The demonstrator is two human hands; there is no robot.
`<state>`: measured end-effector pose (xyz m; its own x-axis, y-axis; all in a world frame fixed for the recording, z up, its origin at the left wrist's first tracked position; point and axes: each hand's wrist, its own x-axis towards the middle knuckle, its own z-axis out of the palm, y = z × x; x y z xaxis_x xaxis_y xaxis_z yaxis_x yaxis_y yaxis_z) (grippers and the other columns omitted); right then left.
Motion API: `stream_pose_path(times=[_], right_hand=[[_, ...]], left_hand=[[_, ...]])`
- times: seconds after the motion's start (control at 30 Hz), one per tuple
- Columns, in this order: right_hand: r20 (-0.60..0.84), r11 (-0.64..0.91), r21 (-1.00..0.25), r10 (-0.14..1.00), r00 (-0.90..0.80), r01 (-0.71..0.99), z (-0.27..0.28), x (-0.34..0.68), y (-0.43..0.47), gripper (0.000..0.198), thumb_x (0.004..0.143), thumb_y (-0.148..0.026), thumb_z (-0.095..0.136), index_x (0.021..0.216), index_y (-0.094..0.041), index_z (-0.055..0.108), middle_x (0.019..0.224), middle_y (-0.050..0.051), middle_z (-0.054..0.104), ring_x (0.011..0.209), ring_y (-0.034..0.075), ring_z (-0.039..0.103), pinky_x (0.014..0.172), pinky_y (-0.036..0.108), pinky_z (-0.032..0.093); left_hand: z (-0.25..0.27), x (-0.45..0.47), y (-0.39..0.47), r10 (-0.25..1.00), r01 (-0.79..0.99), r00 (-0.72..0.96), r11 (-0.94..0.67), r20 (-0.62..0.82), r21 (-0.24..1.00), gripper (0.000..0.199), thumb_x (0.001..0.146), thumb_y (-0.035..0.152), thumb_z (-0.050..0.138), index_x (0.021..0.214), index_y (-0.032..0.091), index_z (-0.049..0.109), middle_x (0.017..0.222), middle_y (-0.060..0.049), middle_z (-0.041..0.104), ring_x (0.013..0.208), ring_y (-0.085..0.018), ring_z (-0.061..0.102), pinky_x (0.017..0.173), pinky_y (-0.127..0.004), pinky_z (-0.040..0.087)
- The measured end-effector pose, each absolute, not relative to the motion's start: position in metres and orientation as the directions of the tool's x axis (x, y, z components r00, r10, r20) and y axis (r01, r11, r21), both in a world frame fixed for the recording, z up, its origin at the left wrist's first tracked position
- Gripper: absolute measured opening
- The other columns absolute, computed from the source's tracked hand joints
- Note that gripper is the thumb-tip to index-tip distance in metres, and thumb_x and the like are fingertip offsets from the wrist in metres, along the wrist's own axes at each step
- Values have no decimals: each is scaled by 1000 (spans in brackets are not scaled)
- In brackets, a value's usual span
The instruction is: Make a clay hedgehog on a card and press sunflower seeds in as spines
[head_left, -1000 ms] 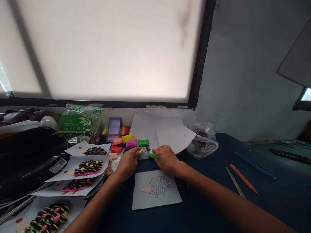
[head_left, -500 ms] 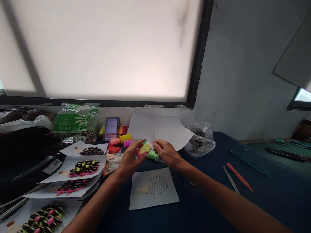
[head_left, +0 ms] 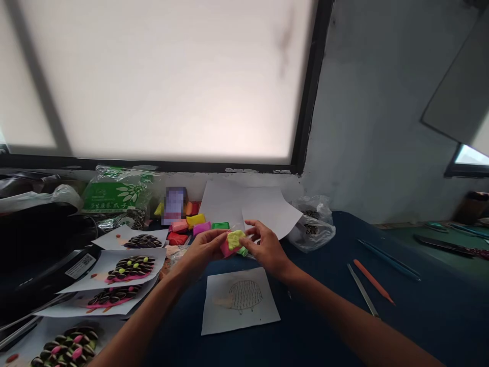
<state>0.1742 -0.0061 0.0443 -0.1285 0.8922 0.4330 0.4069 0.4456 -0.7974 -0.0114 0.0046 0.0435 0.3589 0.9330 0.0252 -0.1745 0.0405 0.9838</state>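
My left hand [head_left: 202, 250] is closed on a pink clay packet [head_left: 226, 248], its thumb and fingers pinching the left side. A soft yellow lump of clay [head_left: 236, 238] lies against the packet, facing me. My right hand [head_left: 269, 250] pinches the lump's right edge, thumb in front and fingers bent above. Below both hands lies a white sheet [head_left: 217, 325] with a hedgehog drawing [head_left: 246, 295]; its body is filled with small marks and its snout is pale peach. Partly hidden behind the fingers is a light green clay packet [head_left: 243, 251].
Several coloured clay packets [head_left: 196, 220] sit behind my left hand. Finished hedgehog pictures [head_left: 132, 267] with seeds are stacked at left. On the right lie an orange tool [head_left: 372, 280], a metal blade [head_left: 362, 288] and blue tweezers [head_left: 389, 259]. A plastic bag [head_left: 315, 229] holds seeds.
Both hands have come closer together around the pink packet and yellow clay. My right hand has moved from above the light green packet onto the yellow lump. The view has shifted slightly.
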Motion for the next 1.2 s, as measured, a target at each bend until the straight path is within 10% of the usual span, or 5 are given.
stream_pose_path(times=[0.17, 0.4, 0.9, 1.2], right_hand=[[742, 691, -304, 604, -292, 656, 48, 172, -13, 20, 91, -24, 58, 107, -18, 67, 103, 10, 62, 99, 23, 57, 88, 40, 48], [588, 586, -194, 711, -385, 787, 44, 166, -17, 18, 91, -23, 58, 106, -18, 66, 90, 7, 64, 86, 20, 58, 78, 33, 47], [444, 433, -636, 882, -156, 639, 52, 171, -16, 14, 87, -27, 56, 75, -19, 55, 63, -2, 55, 57, 13, 48, 56, 26, 34], [328, 382, -815, 924, -197, 436, 41, 164, -13, 13, 86, -29, 61, 87, -16, 64, 84, 5, 66, 67, 14, 60, 58, 26, 45]], left_hand=[[42, -6, 4, 958, -108, 285, 3, 28, 994, 42, 63, 44, 82, 90, 14, 71, 82, -4, 69, 71, -13, 60, 62, -21, 50], [45, -3, 0, 941, -87, 339, 21, 10, 996, 49, 60, 50, 81, 92, 15, 70, 88, -5, 68, 77, -17, 61, 64, -28, 55], [32, -13, 15, 983, -447, 183, 94, -12, 889, 23, 69, 14, 77, 89, 13, 67, 90, -7, 71, 79, -15, 67, 78, -26, 56], [37, 5, 6, 975, -520, 211, 46, 76, 853, 40, 71, 41, 78, 100, 19, 60, 97, -5, 68, 86, -17, 65, 73, -29, 55]])
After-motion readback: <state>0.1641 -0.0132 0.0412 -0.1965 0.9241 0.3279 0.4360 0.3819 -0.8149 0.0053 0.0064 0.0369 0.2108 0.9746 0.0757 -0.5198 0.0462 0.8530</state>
